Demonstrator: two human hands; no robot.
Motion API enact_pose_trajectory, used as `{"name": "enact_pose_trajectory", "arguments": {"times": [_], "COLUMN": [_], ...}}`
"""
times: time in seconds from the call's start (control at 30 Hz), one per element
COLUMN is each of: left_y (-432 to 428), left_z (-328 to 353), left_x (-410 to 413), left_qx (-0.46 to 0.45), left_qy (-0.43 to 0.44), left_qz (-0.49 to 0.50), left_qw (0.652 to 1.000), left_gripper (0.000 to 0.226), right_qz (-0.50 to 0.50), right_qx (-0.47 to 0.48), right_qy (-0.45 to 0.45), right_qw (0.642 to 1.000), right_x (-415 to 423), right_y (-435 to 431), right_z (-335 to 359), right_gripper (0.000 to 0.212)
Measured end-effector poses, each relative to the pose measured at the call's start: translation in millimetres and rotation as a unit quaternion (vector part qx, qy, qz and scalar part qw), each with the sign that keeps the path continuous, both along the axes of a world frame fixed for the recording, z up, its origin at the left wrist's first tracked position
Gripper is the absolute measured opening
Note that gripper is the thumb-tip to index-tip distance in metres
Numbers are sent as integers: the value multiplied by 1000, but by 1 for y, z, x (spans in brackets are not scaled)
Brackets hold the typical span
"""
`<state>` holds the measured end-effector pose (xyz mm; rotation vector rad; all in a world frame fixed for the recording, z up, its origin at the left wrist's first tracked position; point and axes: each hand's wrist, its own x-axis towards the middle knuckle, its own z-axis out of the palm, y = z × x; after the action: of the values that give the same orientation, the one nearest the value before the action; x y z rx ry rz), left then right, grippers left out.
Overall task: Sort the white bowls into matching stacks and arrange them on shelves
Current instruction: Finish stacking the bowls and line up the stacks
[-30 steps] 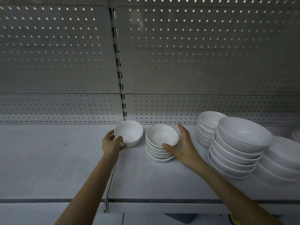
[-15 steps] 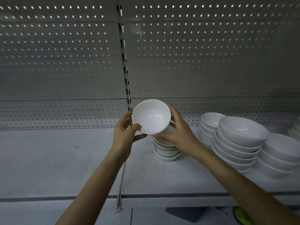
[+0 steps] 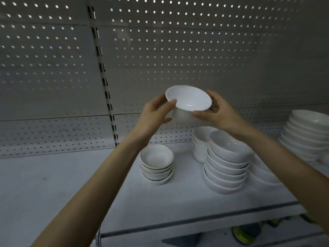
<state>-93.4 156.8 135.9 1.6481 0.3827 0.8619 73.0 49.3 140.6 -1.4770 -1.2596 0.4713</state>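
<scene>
In the head view, the bowl (image 3: 188, 98) was up in the air between my two grips, well above the shelf (image 3: 53, 184) and in front of the pegboard (image 3: 178, 50). It was tilted, with its mouth turned toward me and its base pointing down and away.

My left grip (image 3: 156, 113) was at the bowl's left edge. The thumb lay on the rim and the fingers curled behind and under the wall, so it pinched that side. My right grip (image 3: 219, 113) was at the right edge. Its thumb pressed the lower rim and its fingers wrapped round the far side. Both grips were half closed round the bowl, neither spread flat nor pressed fully together, and the bowl touched nothing but them.

Under my left wrist a low stack (image 3: 156, 163) of small bowls stood on the shelf, well below the held one. Under my right forearm stood a taller stack (image 3: 227, 161) of wider bowls, and a back stack (image 3: 201, 139) of small ones stood just behind it, partly hidden. A far stack (image 3: 306, 134) sat at the right edge of the frame. None of these touched my grips.
</scene>
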Motion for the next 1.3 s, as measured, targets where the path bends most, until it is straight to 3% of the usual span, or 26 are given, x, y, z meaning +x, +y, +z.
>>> {"name": "enact_pose_trajectory", "arguments": {"times": [0.07, 0.2, 0.4, 0.73, 0.9, 1.17, 1.3], "left_y": [0, 5, 18, 27, 24, 19, 16], "left_z": [3, -6, -42, -89, -101, -114, -119], "left_x": [25, 78, 129, 142, 143, 148, 149], "left_qx": [13, 1, -35, -32, -34, -47, -58], "left_qy": [18, 42, 77, 129, 145, 170, 184], "left_qz": [-7, -12, 30, 107, 109, 105, 94], "left_qw": [1000, 999, 996, 985, 983, 979, 977], "left_gripper": [39, 22, 16, 17, 20, 23, 24], "right_qz": [-3, -8, 25, 76, 78, 90, 89], "right_qx": [-19, -89, -136, -165, -190, -199, -210], "right_qy": [-4, -33, -7, -17, -61, -41, -46], "right_qw": [1000, 995, 990, 983, 977, 975, 973], "right_x": [28, 87, 143, 171, 177, 183, 185], "right_y": [0, 5, 19, 43, 41, 33, 29], "right_z": [5, 5, -26, -76, -86, -100, -103], "right_gripper": [60, 72, 46, 86, 89, 66, 66]}}
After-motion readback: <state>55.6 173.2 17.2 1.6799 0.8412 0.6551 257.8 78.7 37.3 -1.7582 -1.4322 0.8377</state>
